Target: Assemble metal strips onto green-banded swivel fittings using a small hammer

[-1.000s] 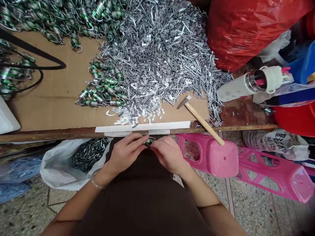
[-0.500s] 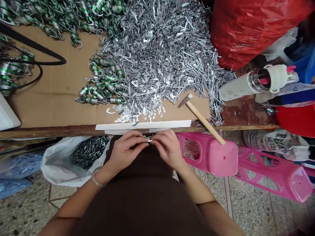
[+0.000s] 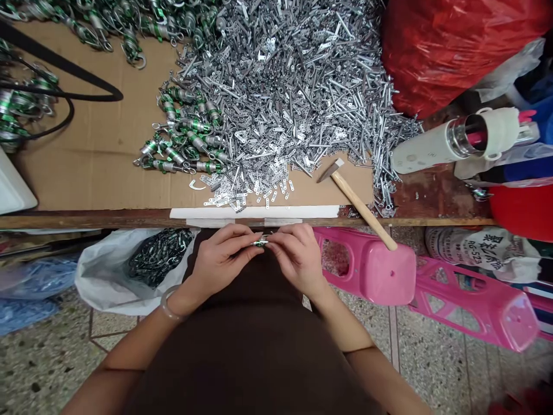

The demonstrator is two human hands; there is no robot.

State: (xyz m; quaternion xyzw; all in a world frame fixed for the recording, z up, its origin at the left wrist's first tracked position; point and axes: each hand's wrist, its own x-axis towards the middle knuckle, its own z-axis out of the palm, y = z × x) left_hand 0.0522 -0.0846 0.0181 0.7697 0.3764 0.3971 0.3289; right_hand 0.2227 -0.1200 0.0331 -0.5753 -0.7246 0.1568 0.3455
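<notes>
A small green-and-silver metal spring fitting (image 3: 260, 243) sits pinched between the fingertips of the left hand (image 3: 220, 262) and the right hand (image 3: 298, 259), a narrow, tight grip just below the wooden table edge (image 3: 108, 219). Beyond, on brown cardboard (image 3: 86, 173), lie a heap of silver metal strips (image 3: 280, 104) and a wooden-handled hammer (image 3: 358, 202).

Wooden bench (image 3: 108, 219) under cardboard sheet (image 3: 86, 167); heap of silver metal strips (image 3: 285, 98), green-banded fittings (image 3: 185, 138), wood-handled hammer (image 3: 352, 193) on top.

A small green-and-silver metal clip (image 3: 260, 243) lies level, pinched between the fingers (image 3: 242, 233) of both hands.
</notes>
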